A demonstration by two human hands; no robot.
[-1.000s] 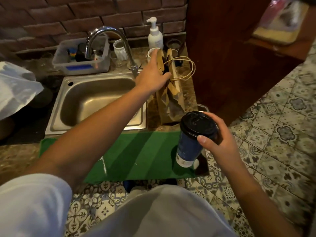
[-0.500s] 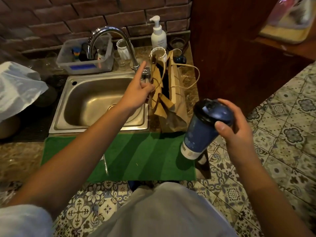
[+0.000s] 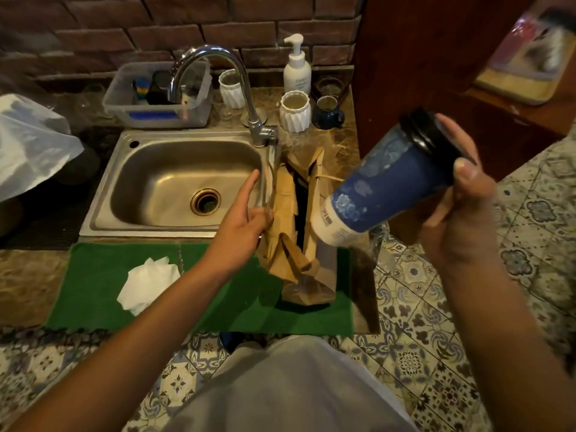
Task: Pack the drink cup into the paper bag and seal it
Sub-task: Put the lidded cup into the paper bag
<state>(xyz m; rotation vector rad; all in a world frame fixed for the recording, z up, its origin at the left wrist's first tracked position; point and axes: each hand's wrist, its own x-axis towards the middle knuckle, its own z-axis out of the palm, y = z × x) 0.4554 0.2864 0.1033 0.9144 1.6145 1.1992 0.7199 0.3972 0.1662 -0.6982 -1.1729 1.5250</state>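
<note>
A brown paper bag (image 3: 288, 219) stands on the green mat (image 3: 93, 285) beside the sink, its mouth a narrow dark slit. My left hand (image 3: 246, 219) grips the bag's left edge, index finger stretched out. My right hand (image 3: 458, 207) holds a dark blue drink cup (image 3: 383, 194) with a black lid. The cup is tilted, its white base pointing down-left just over the bag's right side, lid up to the right.
A steel sink (image 3: 174, 185) with a curved tap (image 3: 218, 73) lies left of the bag. Behind stand a white ribbed cup (image 3: 294, 110), a soap pump bottle (image 3: 297, 68), a small dark mug (image 3: 327, 112) and a plastic tub (image 3: 159, 98). A crumpled tissue (image 3: 149, 285) lies on the mat.
My left hand pulled the bag from the back of the counter onto the mat. My right hand raised the cup and tipped it, base toward the bag's mouth.
</note>
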